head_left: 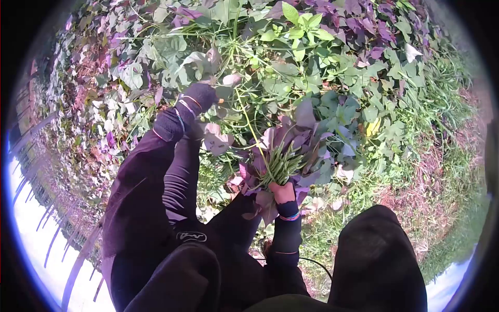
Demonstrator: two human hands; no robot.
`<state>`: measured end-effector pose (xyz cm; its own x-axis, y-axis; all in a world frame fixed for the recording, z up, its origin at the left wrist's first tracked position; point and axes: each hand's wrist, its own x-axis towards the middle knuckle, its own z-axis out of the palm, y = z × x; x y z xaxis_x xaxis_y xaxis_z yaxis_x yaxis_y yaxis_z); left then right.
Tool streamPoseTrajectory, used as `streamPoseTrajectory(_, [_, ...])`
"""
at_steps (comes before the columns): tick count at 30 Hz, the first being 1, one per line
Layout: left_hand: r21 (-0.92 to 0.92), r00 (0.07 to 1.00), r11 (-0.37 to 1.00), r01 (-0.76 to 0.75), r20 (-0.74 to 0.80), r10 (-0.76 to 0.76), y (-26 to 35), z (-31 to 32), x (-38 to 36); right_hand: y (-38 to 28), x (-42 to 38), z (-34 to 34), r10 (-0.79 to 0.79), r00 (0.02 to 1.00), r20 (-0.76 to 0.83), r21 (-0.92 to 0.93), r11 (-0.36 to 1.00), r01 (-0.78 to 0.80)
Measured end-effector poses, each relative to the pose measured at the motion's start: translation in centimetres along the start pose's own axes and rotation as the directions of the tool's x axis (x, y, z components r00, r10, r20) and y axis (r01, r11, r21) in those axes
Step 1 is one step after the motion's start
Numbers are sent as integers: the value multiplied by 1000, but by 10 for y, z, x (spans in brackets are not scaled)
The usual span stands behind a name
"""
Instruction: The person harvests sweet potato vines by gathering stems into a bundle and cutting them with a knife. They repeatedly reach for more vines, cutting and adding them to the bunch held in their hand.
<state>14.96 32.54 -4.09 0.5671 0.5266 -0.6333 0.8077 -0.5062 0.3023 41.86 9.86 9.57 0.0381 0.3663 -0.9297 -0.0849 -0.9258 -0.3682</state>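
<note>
Leafy vines (140, 75) spread across the upper and middle frame, with a broad-leaved weed (299, 28) among them at upper centre. A bunch of leafy stems (283, 162) is in the right hand (283, 192) at centre, before the vines. Grass (436, 119) borders them on the right; a knee (377, 249) is at lower right.

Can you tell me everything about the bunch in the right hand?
The bunch is a thick bundle of thin, pale green stalks pressed close together, their tips fanning out a little and pointing away from the person. Broad, soft-looking leaves spread around it, mostly dusky purple, some hanging down beside the wrist. The right hand grips it low down, in front of the leafy plants. One long yellow-green stem reaches to it. I can't tell whether that stem belongs to it.
</note>
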Motion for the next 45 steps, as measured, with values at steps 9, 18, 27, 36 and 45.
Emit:
streamPoseTrajectory(9, [-325, 911, 908, 263, -228, -345, -17, 4, -105, -2, -66, -16, -256, 961, 105, 47, 966, 253])
streamPoseTrajectory(18, [-997, 934, 60, 51, 26, -356, 111, -58, -94, -37, -31, 64, -686, 677, 268, -309, 604, 735])
streamPoseTrajectory(27, [-655, 671, 754, -39, -577, -466, 44, -181, -144, -132, -4, 88, -453, 871, 189, 364, 856, 367])
streamPoseTrajectory(36, [-583, 930, 739, -337, -328, 166, 22, -213, -164, -167, -26, 137, -505, 651, 566, 556, 817, 151])
streamPoseTrajectory(45, [-819, 534, 541, -193, -550, -642, -69, -126, -8, -180, 57, 156, -499, 773, 392, 673, 728, 129])
